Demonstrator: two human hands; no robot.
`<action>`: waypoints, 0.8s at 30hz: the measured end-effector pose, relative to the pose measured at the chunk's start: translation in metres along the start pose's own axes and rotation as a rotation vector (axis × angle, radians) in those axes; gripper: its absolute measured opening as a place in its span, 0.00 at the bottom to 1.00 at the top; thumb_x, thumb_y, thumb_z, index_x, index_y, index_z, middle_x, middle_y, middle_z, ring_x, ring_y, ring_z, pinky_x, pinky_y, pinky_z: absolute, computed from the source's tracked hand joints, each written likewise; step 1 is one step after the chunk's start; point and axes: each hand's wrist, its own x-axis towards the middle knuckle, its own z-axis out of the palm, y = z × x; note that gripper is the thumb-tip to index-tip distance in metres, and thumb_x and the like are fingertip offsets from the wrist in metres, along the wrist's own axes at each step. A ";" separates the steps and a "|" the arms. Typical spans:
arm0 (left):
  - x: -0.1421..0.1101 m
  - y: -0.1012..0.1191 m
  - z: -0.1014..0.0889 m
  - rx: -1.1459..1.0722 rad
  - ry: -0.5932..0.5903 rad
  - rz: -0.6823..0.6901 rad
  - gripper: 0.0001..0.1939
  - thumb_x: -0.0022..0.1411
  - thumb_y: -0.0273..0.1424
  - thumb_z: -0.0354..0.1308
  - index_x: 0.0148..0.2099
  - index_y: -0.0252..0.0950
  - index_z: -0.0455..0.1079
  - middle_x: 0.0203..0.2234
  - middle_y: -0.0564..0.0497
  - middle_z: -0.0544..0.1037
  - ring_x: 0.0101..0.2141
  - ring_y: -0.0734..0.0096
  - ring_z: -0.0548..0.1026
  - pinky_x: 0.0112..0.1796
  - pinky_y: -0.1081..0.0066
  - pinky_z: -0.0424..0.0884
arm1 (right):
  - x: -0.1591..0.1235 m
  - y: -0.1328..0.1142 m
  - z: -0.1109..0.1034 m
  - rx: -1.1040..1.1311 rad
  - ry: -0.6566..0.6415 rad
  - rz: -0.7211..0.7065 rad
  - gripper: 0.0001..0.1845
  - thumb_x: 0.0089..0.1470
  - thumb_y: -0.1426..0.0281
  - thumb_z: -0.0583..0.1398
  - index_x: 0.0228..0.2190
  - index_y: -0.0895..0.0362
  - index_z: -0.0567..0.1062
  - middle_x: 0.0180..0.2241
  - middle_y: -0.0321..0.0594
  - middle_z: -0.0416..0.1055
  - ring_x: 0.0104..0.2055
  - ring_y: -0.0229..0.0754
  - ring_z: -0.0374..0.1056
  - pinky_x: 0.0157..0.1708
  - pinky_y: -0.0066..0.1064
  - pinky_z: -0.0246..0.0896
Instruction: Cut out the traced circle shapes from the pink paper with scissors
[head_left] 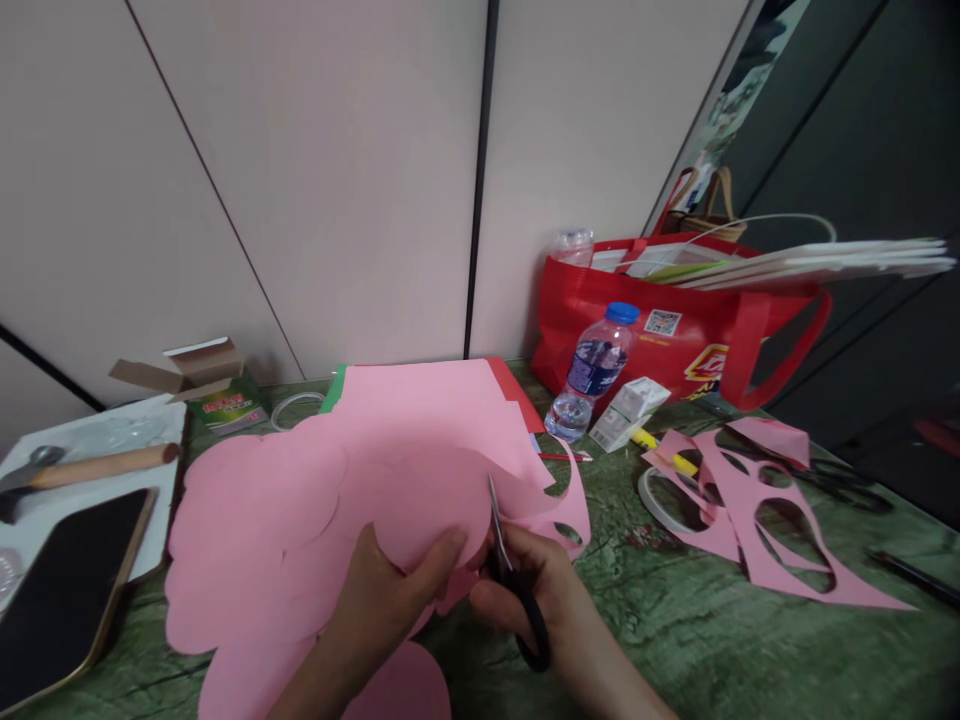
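Observation:
My left hand (405, 585) grips a pink paper piece (427, 505) with a rounded outline, thumb on top. In my right hand (525, 590) is a pair of scissors (517, 590) with dark handles, fingers closed round them. The blades point away from me, at the right edge of the rounded piece. Beneath and to the left lie overlapping pink paper shapes with scalloped edges (247, 540). Behind my hands rests a stack of pink sheets (427, 400), with green and red paper showing at its sides. Part of the scissors is hidden by my fingers.
At right lie pink paper scraps with cut-out holes (780, 515), a tape roll (664, 505) and a small white carton (628, 414). A water bottle (592, 370) stands before a red bag (675, 310). At left are a hammer (105, 467), a phone (71, 590) and an opened box (225, 395).

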 end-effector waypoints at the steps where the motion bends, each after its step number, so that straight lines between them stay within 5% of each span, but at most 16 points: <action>1: 0.000 -0.001 0.000 0.002 -0.001 -0.002 0.16 0.47 0.35 0.58 0.14 0.36 0.61 0.07 0.57 0.63 0.12 0.77 0.61 0.16 0.75 0.60 | 0.000 0.001 0.000 -0.006 0.006 0.008 0.20 0.36 0.56 0.67 0.22 0.58 0.68 0.16 0.29 0.58 0.18 0.31 0.48 0.17 0.25 0.41; 24: 0.000 0.003 -0.003 0.001 0.052 -0.023 0.21 0.48 0.39 0.55 0.10 0.37 0.56 0.07 0.56 0.60 0.13 0.77 0.59 0.17 0.75 0.57 | -0.001 0.002 0.002 -0.080 0.049 0.111 0.23 0.34 0.52 0.65 0.22 0.58 0.67 0.12 0.28 0.59 0.12 0.31 0.53 0.11 0.22 0.47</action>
